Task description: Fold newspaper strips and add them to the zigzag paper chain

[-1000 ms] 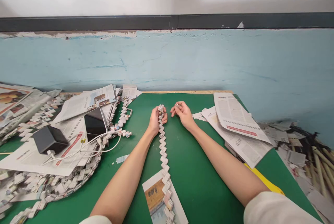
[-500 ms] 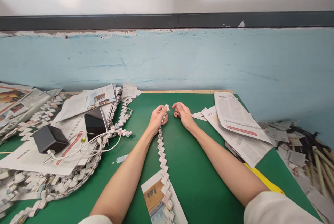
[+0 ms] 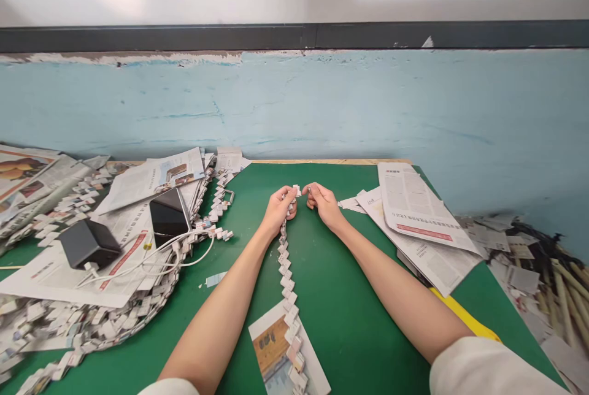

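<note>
A zigzag chain of folded paper pieces [image 3: 288, 284] runs from the near edge of the view up to my left hand [image 3: 279, 210], whose fingers are closed on its far end. A small white folded tip sticks out above the thumb. Just right of that tip is my right hand [image 3: 321, 202], its fingers curled and pinched together; whatever they hold, if anything, is too small to make out. Under the near part of the chain lies a printed paper sheet [image 3: 276, 346].
Newspapers [image 3: 138, 183], a black box [image 3: 89, 244], a phone [image 3: 169, 217], a white cable [image 3: 202, 258] and more folded chains [image 3: 138, 315] cover the left. Folded newspapers [image 3: 414, 211] and a yellow object [image 3: 464, 315] lie at right on the green table [image 3: 359, 321].
The fingertips of my right hand have shifted very slightly towards the chain's tip. My left hand keeps its hold, almost unmoved.
</note>
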Demonstrator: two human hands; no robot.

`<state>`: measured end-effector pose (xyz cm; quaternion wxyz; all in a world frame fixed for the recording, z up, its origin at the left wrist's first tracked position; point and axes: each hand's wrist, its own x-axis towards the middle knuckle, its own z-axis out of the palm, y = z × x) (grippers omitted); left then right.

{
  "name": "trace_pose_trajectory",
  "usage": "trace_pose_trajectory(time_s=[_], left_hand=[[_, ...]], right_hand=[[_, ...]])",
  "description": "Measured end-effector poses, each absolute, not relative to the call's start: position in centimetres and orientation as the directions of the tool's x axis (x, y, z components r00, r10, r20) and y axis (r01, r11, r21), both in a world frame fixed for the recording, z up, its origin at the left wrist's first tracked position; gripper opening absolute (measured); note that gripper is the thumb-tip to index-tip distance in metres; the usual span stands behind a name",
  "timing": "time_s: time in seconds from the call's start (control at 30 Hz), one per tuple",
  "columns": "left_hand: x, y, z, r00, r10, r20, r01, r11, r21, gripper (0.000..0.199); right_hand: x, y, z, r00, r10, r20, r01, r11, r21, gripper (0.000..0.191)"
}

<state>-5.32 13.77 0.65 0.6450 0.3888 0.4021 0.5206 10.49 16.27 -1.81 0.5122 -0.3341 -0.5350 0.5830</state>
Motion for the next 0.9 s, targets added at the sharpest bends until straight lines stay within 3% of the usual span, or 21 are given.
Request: trace_pose_trajectory(time_s=[0.43, 0.6, 0.77, 0.9], left_hand=[[-5.2, 13.7, 0.8, 0.186, 0.971, -0.152, -0.312, 0.205, 0.928, 0.051], [-5.1, 13.9, 0.5, 0.177, 0.973, -0.146, -0.33, 0.198, 0.923, 0.049], [-5.1, 13.8, 0.4, 0.162, 0.975, -0.15, -0.322, 0.196, 0.926, 0.049], [-5.1, 13.8, 0.3, 0.178, 0.974, -0.142, -0.309, 0.192, 0.931, 0.051]], right_hand=[[10.1, 15.8, -1.8, -0.193, 0.963, 0.189, -0.219, 0.146, -0.965, 0.044], [10.2, 15.5, -1.5, -0.176, 0.964, 0.201, -0.102, 0.185, -0.977, 0.031], [10.5, 15.1, -0.9, -0.231, 0.944, 0.237, 0.128, 0.27, -0.954, 0.048], [10.6, 15.3, -0.8, -0.265, 0.94, 0.214, 0.154, 0.261, -0.953, 0.049]])
